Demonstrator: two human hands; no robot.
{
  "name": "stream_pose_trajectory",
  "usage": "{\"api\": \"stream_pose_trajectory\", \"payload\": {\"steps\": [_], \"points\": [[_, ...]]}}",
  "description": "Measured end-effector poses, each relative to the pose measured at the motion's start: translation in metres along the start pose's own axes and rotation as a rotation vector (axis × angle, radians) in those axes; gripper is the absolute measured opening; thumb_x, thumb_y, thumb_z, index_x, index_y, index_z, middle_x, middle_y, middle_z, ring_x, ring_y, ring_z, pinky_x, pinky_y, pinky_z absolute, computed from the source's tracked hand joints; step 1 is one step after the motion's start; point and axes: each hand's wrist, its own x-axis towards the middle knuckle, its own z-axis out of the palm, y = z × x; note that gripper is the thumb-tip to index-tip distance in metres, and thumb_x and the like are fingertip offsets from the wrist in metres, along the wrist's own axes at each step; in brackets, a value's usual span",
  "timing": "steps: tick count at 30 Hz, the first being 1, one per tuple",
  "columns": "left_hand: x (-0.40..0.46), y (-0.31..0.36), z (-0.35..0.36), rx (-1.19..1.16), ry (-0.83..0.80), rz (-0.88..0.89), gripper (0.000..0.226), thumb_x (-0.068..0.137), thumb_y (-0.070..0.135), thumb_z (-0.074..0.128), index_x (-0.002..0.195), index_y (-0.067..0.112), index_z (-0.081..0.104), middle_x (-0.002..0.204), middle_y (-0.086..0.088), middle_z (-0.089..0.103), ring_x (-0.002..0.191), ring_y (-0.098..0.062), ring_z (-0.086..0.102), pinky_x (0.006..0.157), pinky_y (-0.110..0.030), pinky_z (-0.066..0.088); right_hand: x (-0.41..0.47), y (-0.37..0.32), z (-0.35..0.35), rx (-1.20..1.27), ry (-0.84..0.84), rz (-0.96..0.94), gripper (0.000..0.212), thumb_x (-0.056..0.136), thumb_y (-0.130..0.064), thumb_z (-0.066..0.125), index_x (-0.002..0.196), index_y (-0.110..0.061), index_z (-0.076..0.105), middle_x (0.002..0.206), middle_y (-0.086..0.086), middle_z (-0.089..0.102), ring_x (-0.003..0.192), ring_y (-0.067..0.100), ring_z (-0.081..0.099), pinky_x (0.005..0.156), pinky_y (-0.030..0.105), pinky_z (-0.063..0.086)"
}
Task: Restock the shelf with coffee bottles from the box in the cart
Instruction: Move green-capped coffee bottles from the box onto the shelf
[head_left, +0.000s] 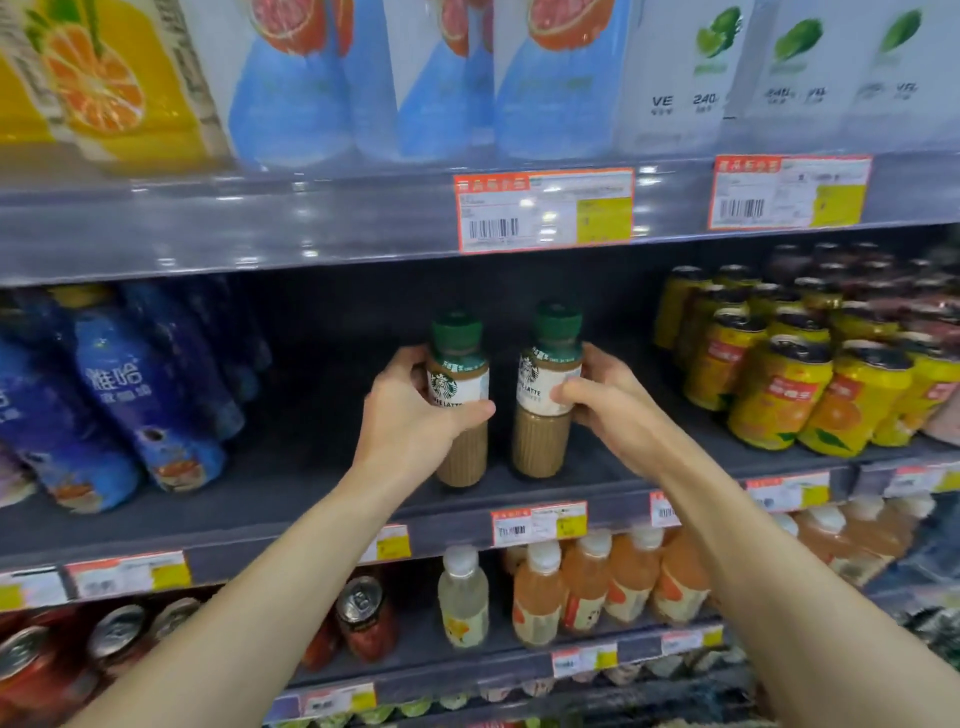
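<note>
Two coffee bottles in play here — the left bottle (460, 400) is wrapped in the left hand (415, 410), the right bottle (545, 389) in the right hand (608, 400). Both hands are curled round the label band, thumbs across the front, fingers behind. Each bottle stands upright, long axis vertical, cap up, and they're side by side with a narrow gap between them.

Where they sit: over the bare middle stretch of the shelf (311, 499), closer to its front edge than to the back. The right one looks set down on the shelf floor; the left one's base hangs nearer the front lip and I can't tell if it's actually touching.

The thing the next move turns on, I'd say — open shelf runs straight back behind both bottles, away from the hands, so it's a plain push along the forearms (neither hand looks nearer than the other).

Materials: clear plastic bodies with vertical ribbing on the lower half, milky tan coffee showing through, glossy white label, chunky green ribbed caps. The ribs should give decent grip. The shelf floor is dark and matte-looking.

Neighbours: blue bottles (150, 395) toward the left end, yellow cans (779, 395) toward the right end, both well apart from the hands.
</note>
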Motion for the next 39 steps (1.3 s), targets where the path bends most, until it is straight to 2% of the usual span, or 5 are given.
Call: {"api": "stream_pose_trajectory", "payload": {"steps": [9,17,19,22,39], "points": [[0.007,-0.012,0.007,-0.012,-0.004,-0.03,0.059,0.061,0.015,0.089,0.104,0.032,0.052,0.094,0.015,0.068,0.088,-0.003,0.066,0.085,-0.033,0.056,0.007,0.0,0.015,0.155,-0.034,0.05,0.046,0.054,-0.006,0.046,0.097,0.001,0.059,0.098,0.021,0.06,0.098,0.033,0.056,0.104,0.058,0.037],[-0.005,-0.014,0.013,0.072,-0.014,0.022,0.057,0.066,0.024,0.087,0.11,0.028,0.05,0.091,0.022,0.061,0.083,0.012,0.057,0.065,-0.007,0.044,-0.003,0.014,0.008,-0.072,-0.127,0.089,0.047,0.073,-0.011,0.066,0.119,-0.012,0.056,0.111,-0.001,0.067,0.108,0.014,0.061,0.095,0.034,0.048],[-0.005,-0.014,0.011,0.164,-0.082,0.02,0.058,0.065,0.025,0.087,0.111,0.025,0.05,0.092,0.02,0.06,0.083,0.005,0.058,0.064,-0.012,0.044,-0.014,0.02,0.014,-0.282,0.003,0.076,0.063,0.073,-0.03,0.083,0.125,-0.023,0.047,0.115,-0.01,0.061,0.105,-0.001,0.059,0.082,0.016,0.048],[0.0,-0.02,0.01,0.262,-0.125,-0.014,0.056,0.066,0.02,0.085,0.113,0.021,0.053,0.099,0.01,0.063,0.094,-0.011,0.062,0.067,-0.016,0.044,-0.025,0.03,0.035,-0.501,0.302,0.003,0.088,0.058,-0.046,0.09,0.126,-0.023,0.038,0.119,-0.008,0.051,0.106,0.006,0.054,0.081,0.02,0.047],[-0.02,-0.033,0.033,0.253,0.016,0.004,0.047,0.066,0.037,0.085,0.102,0.025,0.057,0.094,0.015,0.07,0.088,-0.003,0.065,0.074,-0.025,0.055,-0.021,0.054,0.014,-0.613,0.393,-0.032,0.042,0.071,-0.024,0.079,0.104,-0.022,0.052,0.098,-0.005,0.059,0.089,0.011,0.059,0.073,0.027,0.05]]}}
